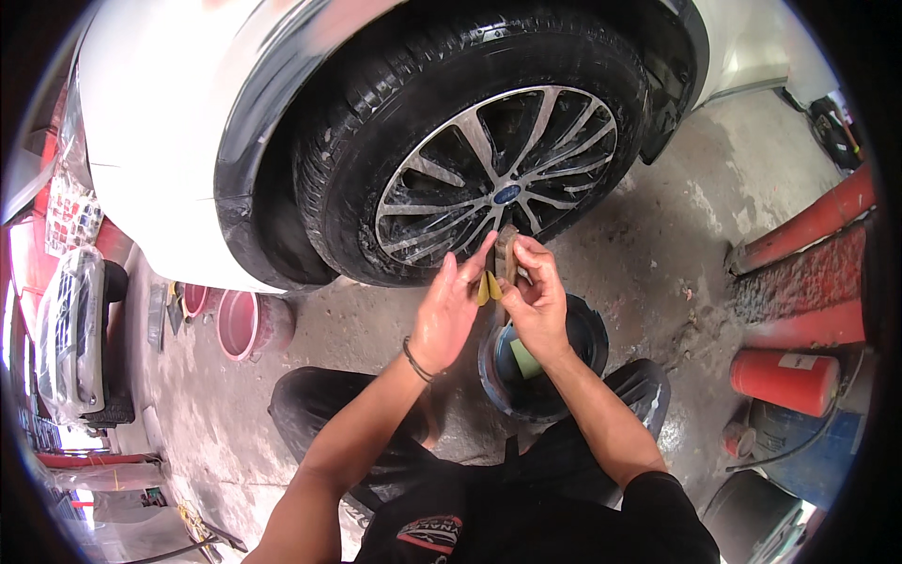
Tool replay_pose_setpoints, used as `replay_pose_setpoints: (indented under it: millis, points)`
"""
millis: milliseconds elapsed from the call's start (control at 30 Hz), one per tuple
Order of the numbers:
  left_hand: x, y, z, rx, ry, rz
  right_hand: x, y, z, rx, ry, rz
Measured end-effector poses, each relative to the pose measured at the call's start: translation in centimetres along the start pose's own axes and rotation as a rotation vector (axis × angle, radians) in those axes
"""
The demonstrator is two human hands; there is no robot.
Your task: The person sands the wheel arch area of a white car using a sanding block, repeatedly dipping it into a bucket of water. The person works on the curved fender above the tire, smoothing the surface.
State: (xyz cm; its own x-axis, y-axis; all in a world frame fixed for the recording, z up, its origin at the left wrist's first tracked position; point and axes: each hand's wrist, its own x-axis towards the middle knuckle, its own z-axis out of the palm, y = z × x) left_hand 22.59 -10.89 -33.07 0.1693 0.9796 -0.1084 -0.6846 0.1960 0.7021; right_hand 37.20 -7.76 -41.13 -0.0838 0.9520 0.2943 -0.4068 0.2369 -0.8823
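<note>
In front of the wheel [507, 194], my right hand [541, 305] pinches a small, worn brown block [506, 246] between thumb and fingers. A dark sheet with a yellow back, like sandpaper [489, 288], lies along the block's left side, its lower end splayed out. My left hand [448, 315] has its fingers stretched out and pressed flat against the sheet from the left. Its far fingers are partly hidden. Below my hands stands a dark bucket [594, 352], with a pale green piece [525, 359] inside it, partly covered by my right wrist.
A white car body [169, 141] arches over the wheel. To the left stand a pink bucket [240, 324] and a plastic-wrapped bumper [70, 338]. On the right are a red pipe [808, 226], a red cylinder [785, 380] and a blue drum [808, 446]. The concrete floor [216, 414] is stained.
</note>
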Motion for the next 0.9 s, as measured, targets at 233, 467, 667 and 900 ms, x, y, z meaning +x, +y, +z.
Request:
replay_pose_setpoints:
  millis: [233,467,667,900]
  points:
    - [0.4,-0.7,-0.6,0.577,0.204,0.218,0.1,-0.2,-1.7,0.614,-0.111,0.456]
    - [0.4,-2.4,3.0,1.202,0.357,0.650,1.2,-3.1,-2.1,0.612,-0.077,0.570]
    - [2.4,-2.2,6.9,1.521,0.376,0.664,2.2,-4.7,-3.2,0.754,-0.015,0.572]
    - [2.4,-7.0,-1.8,1.137,0.189,0.512,2.8,-5.5,-5.5,0.724,-0.006,0.494]
